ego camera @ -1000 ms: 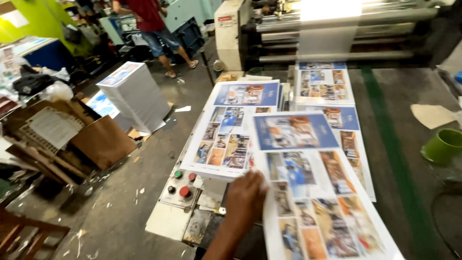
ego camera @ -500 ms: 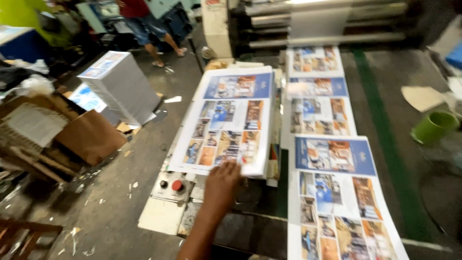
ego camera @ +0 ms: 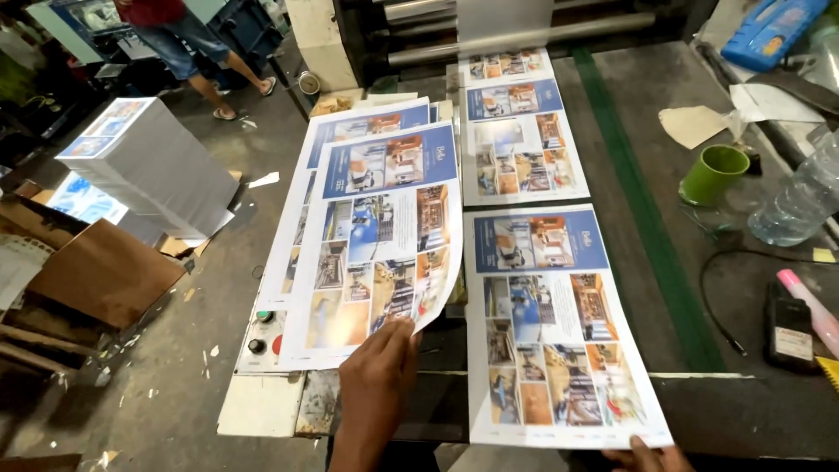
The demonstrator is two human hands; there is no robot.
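We are laying a printed sheet onto the stack at our left, our left hand pinching its near edge; our right hand is barely showing, grip unclear, beside the next sheet, two more waiting beyond.

We see a fairly dim workshop, with soft light falling from above and no hard shadows. A pale glare lies on the glossy printed sheet lifted at its near edge, washing out its lower left corner, and on the sheet farther up. The centre is sharp; the far background is dark and murky. Straight edges bow outward near the frame's borders, a wide-lens distortion
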